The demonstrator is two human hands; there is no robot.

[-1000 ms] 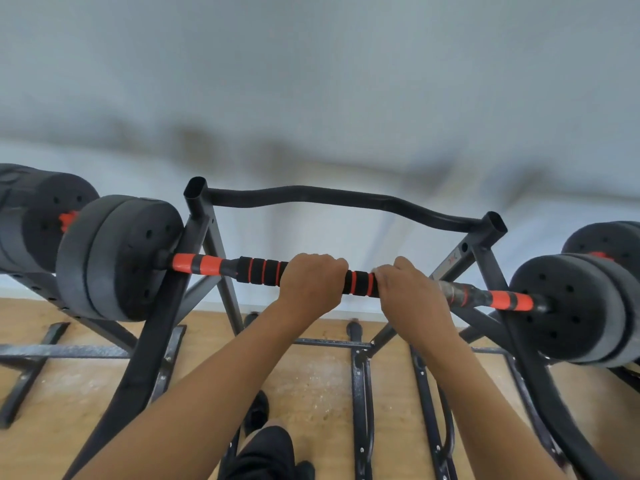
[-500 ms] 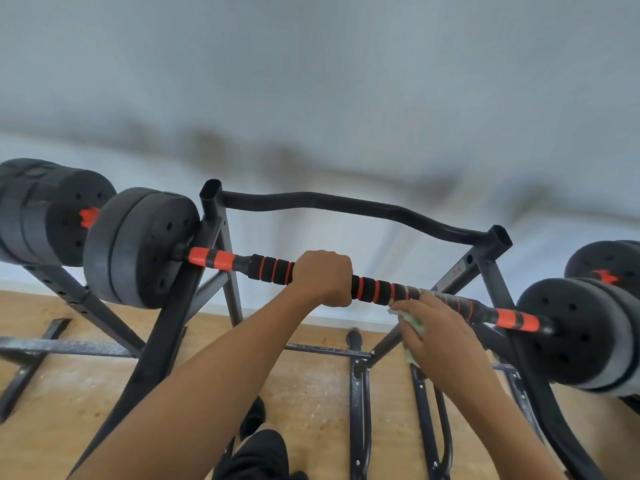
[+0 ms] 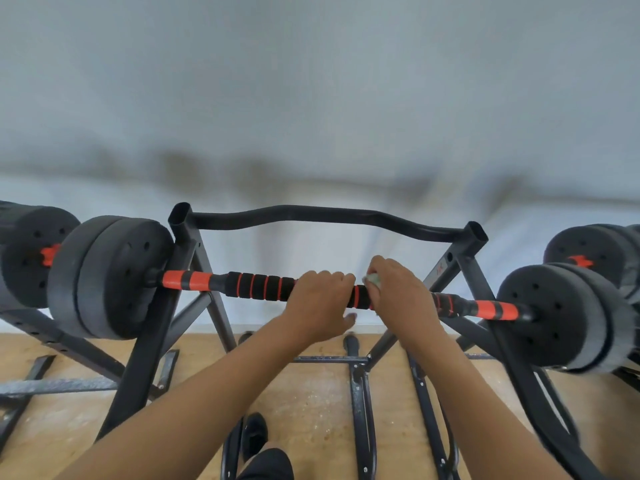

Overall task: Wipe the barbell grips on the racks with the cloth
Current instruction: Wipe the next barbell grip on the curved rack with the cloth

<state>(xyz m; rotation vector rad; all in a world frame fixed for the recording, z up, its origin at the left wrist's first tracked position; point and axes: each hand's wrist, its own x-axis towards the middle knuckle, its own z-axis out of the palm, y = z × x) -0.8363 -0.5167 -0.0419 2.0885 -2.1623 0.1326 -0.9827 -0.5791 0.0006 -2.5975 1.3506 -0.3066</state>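
Observation:
A barbell lies across a black rack (image 3: 145,344), its grip (image 3: 259,285) black foam with orange rings. My left hand (image 3: 320,299) grips the middle of the grip. Just right of it, my right hand (image 3: 401,292) holds a pale green cloth (image 3: 374,280) wrapped against the grip; only a corner of the cloth shows above the fingers. Orange sleeves (image 3: 185,279) sit at both ends beside black weight plates (image 3: 107,275).
A curved black crossbar (image 3: 311,216) joins the rack uprights behind the barbell. More plates of neighbouring barbells show at far left (image 3: 31,251) and far right (image 3: 588,254). Rack feet (image 3: 360,393) run over the wooden floor (image 3: 311,403). A white wall stands behind.
My right hand with the cloth slid left along the grip, back toward my left hand, after being further right half a second ago. The left hand kept its hold.

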